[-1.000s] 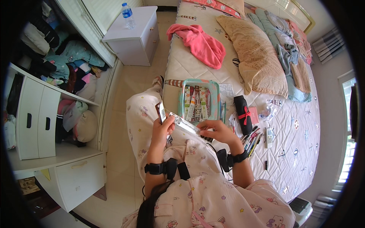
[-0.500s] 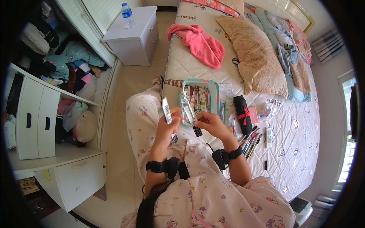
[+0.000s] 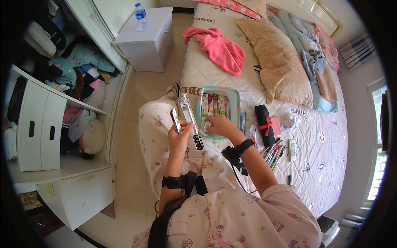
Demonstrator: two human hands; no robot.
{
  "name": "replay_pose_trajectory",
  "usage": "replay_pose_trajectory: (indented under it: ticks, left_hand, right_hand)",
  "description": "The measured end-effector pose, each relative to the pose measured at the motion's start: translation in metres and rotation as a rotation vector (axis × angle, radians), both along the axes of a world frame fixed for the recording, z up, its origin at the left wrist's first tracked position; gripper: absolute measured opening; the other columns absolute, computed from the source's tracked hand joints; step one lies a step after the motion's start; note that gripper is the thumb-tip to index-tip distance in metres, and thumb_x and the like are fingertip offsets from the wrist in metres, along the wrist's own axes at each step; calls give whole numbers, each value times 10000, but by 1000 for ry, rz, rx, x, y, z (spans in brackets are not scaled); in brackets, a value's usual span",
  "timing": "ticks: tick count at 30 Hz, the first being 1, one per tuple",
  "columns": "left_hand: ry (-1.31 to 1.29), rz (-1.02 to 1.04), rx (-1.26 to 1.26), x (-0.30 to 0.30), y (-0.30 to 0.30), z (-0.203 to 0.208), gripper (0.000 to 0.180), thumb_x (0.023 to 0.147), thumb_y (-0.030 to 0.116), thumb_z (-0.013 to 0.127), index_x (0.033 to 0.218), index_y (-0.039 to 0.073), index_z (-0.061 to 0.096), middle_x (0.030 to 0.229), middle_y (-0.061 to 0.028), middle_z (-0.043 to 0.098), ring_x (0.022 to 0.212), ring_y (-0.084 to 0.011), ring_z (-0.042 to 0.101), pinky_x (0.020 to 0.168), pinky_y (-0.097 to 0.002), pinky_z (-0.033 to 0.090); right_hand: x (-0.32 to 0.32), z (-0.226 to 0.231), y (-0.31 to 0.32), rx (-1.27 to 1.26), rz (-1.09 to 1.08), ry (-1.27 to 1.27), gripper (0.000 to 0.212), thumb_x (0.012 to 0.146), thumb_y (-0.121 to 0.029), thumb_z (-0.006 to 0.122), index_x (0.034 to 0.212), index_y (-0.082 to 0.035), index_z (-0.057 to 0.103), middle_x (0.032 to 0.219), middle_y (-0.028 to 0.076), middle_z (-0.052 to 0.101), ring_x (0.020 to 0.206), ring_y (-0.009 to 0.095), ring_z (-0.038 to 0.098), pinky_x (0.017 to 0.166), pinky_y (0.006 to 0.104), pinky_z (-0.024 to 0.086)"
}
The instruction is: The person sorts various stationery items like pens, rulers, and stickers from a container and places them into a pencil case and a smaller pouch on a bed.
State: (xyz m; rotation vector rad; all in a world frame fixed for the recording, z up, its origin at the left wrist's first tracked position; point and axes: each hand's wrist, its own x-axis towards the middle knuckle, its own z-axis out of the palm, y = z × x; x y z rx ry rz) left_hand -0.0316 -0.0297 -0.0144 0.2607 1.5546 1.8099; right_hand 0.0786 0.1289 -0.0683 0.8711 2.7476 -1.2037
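Holding two slim packets, left hand beside teal tray.

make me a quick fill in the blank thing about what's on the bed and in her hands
1. The left hand holds a long clear ____ packet.
2. The right hand reaches into a ____ coloured tray.
3. A ____ garment lies on the bed.
4. A bottle stands on the white ____.

Missing words: plastic; teal; pink; nightstand
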Motion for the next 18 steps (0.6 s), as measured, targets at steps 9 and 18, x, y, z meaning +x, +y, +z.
replay_pose_trajectory:
  ticks: [9, 18]
  left_hand:
    - [-33, -1, 34, -2, -7, 0, 191, 768, 190, 655, 817, 33, 559, 609, 33, 498, 445, -17, 349, 405, -181, 247]
    - [-31, -5, 30, -3, -7, 0, 197, 767, 192, 650, 820, 30, 553, 565, 47, 459, 428, -16, 325, 396, -183, 231]
  right_hand:
    - [-17, -12, 0, 224, 305, -324, 306, 706, -275, 546, 961, -125, 624, 871, 134, 634, 809, 312, 611, 692, 417, 480]
    - [-20, -24, -2, 234, 222, -381, 259, 714, -254, 520, 846, -77, 656, 815, 146, 636, 781, 313, 616, 678, 418, 487]
